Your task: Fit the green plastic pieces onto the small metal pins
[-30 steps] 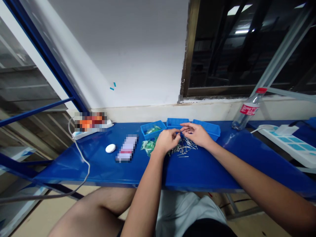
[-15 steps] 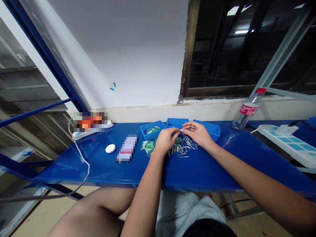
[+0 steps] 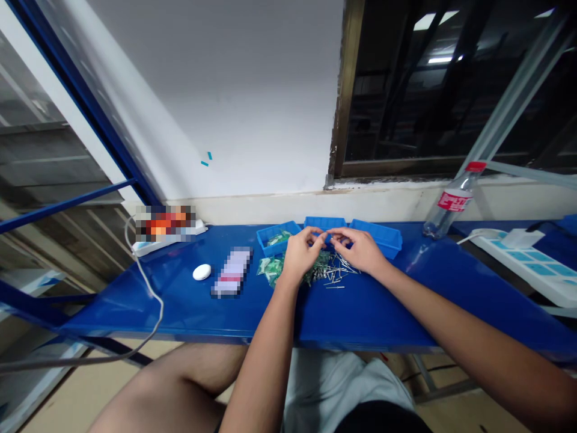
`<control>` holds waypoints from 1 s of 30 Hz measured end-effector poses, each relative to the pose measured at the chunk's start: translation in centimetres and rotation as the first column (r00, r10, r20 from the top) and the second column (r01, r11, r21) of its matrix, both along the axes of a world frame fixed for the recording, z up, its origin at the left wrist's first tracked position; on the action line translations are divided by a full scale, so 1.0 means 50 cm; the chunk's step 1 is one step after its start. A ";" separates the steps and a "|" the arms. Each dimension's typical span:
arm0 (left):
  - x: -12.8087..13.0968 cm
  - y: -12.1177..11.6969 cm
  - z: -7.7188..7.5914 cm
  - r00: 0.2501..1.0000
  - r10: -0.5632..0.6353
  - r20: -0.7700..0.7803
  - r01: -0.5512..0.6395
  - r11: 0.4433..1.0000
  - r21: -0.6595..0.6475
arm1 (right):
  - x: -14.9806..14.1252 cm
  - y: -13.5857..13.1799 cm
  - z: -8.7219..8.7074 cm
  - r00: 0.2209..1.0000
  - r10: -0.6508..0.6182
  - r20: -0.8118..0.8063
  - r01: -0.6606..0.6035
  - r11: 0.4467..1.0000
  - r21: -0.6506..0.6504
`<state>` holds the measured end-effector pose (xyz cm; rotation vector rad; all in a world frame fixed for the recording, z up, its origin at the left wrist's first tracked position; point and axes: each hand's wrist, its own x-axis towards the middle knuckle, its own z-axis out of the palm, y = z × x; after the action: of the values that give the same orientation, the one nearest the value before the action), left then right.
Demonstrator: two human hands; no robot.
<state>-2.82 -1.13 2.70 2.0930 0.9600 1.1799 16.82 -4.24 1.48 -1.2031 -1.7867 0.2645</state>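
Note:
My left hand [image 3: 303, 255] is closed in a pinch, thumb and fingers together, above a pile on the blue table. My right hand [image 3: 360, 249] pinches just opposite, its fingertips close to those of the left. Whatever sits between the fingertips is too small to make out. Below the hands lie thin silver metal pins [image 3: 334, 275] that look like pop rivets, partly hidden by my hands. Green clear plastic packets [image 3: 270, 270] lie left of them. Behind stand three blue bins: a left bin [image 3: 273, 248] with green packets inside, a middle bin [image 3: 325, 221] and a right bin [image 3: 391, 242].
On the blue table [image 3: 369, 319], a white oval object [image 3: 201, 272] and a blurred-out flat item [image 3: 232, 270] lie to the left. A plastic bottle [image 3: 453, 201] with a red cap stands at the right rear. Power strips [image 3: 532, 258] and a cable [image 3: 155, 294] occupy both sides.
My right hand's fingers have curled from spread into a pinch. The two hands' fingertips have come together, slightly higher over the pile. The things on the table have not visibly moved.

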 end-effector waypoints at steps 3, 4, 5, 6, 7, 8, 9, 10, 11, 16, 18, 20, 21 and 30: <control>0.000 -0.004 0.001 0.999 -0.027 -0.022 0.026 0.999 -0.048 | 0.002 0.000 0.000 0.996 -0.029 -0.090 0.028 1.000 -0.010; 0.000 -0.004 0.000 0.999 -0.034 -0.021 0.033 0.998 -0.053 | 0.002 0.001 0.000 0.995 -0.027 -0.094 0.026 1.000 -0.007; 0.000 -0.003 0.000 0.999 -0.040 -0.018 0.039 0.998 -0.053 | 0.002 0.001 0.001 0.996 -0.023 -0.084 0.023 1.000 0.001; 0.000 -0.002 -0.001 0.999 -0.045 -0.011 0.044 0.998 -0.050 | 0.001 0.001 0.001 0.997 -0.020 -0.070 0.021 1.000 0.010; 0.000 -0.001 -0.002 0.999 -0.047 -0.001 0.046 0.998 -0.048 | 0.000 0.002 0.001 0.998 -0.017 -0.059 0.018 1.000 0.016; 0.001 0.001 -0.003 0.999 -0.046 0.011 0.046 0.998 -0.048 | -0.001 0.003 0.000 0.998 -0.014 -0.055 0.015 1.000 0.015; 0.001 0.003 -0.004 0.999 -0.043 0.026 0.044 0.998 -0.053 | -0.002 0.004 0.000 0.998 -0.008 -0.059 0.008 1.000 0.005; 0.002 0.005 -0.005 0.998 -0.038 0.042 0.041 0.997 -0.063 | -0.004 0.004 -0.002 0.997 0.003 -0.071 -0.004 1.000 -0.014; 0.002 0.007 -0.006 0.998 -0.035 0.058 0.039 0.996 -0.077 | -0.005 0.005 -0.003 0.996 0.015 -0.090 -0.019 0.999 -0.038; 0.002 0.012 -0.013 0.998 -0.041 0.044 0.045 0.995 -0.088 | -0.013 0.001 -0.007 0.984 0.031 -0.174 -0.056 0.989 -0.137; 0.002 0.010 -0.013 0.998 -0.055 0.007 0.055 0.997 -0.058 | -0.012 0.001 -0.007 0.990 0.021 -0.142 -0.042 0.989 -0.143; 0.002 0.009 -0.013 0.997 -0.076 -0.012 0.075 0.997 -0.029 | -0.008 0.003 -0.008 0.993 0.013 -0.114 -0.028 0.991 -0.134; 0.003 0.009 -0.013 0.996 -0.084 -0.007 0.084 0.996 -0.019 | -0.005 0.005 -0.009 0.993 0.011 -0.115 -0.026 0.991 -0.131; 0.012 0.033 -0.029 0.936 -0.110 0.335 0.178 0.967 -0.181 | 0.001 0.016 -0.021 0.976 0.122 -0.182 -0.162 0.962 -0.219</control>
<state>-2.21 0.50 1.27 1.7064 0.7280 1.2392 16.86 -3.44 0.41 -1.1764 -1.7314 0.6562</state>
